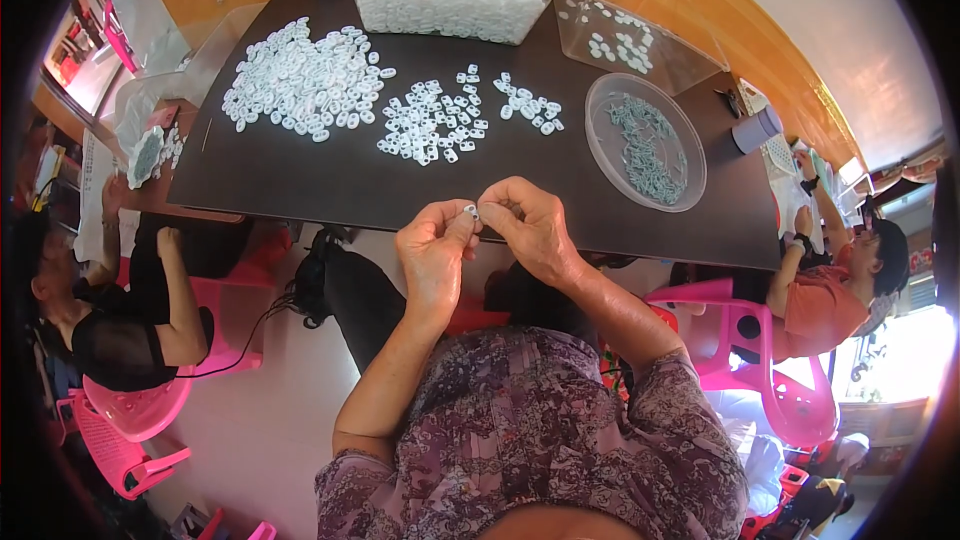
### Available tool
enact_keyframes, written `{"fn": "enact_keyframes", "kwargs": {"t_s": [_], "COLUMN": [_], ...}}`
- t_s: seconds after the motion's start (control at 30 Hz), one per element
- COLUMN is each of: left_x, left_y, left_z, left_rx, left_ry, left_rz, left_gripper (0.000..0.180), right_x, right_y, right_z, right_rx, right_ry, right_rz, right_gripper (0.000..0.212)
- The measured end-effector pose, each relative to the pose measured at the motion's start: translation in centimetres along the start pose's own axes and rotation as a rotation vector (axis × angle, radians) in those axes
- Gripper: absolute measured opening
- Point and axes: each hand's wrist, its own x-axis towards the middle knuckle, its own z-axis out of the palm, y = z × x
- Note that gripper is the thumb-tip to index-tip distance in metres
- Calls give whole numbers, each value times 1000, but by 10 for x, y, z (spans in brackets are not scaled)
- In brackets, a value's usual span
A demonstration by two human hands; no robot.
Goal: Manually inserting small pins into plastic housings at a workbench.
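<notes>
Head view shows the left hand [435,245] and right hand [532,230] pinching a small white piece [471,210] by the table [540,165].

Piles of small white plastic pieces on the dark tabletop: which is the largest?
The left pile, in front of the white-filled tub; it spreads wider than the middle pile and right pile.
</notes>
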Motion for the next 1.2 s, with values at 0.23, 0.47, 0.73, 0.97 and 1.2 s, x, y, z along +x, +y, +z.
{"fn": "enact_keyframes", "kwargs": {"t_s": [0.23, 0.47, 0.73, 0.97, 1.2], "left_x": [2, 4, 12, 16, 17], "left_y": [-10, -9, 2, 6, -1], "left_z": [0, -2, -1, -3, -8], "left_rx": [-27, -19, -36, -37, -51], "left_ry": [54, 63, 77, 53, 38], "left_rz": [40, 67, 54, 3, -6], "left_gripper": [7, 9, 10, 12, 12], "right_x": [2, 6, 29, 90, 104], "right_y": [4, 0, 3, 37, 52], "right_z": [9, 8, -21, -53, -34], "right_rx": [-163, -222, -260, -843, -1046], "right_ry": [91, 57, 184, 311, 336], "right_rz": [-169, -222, -268, -412, -460], "right_gripper": [9, 8, 9, 8, 6]}}
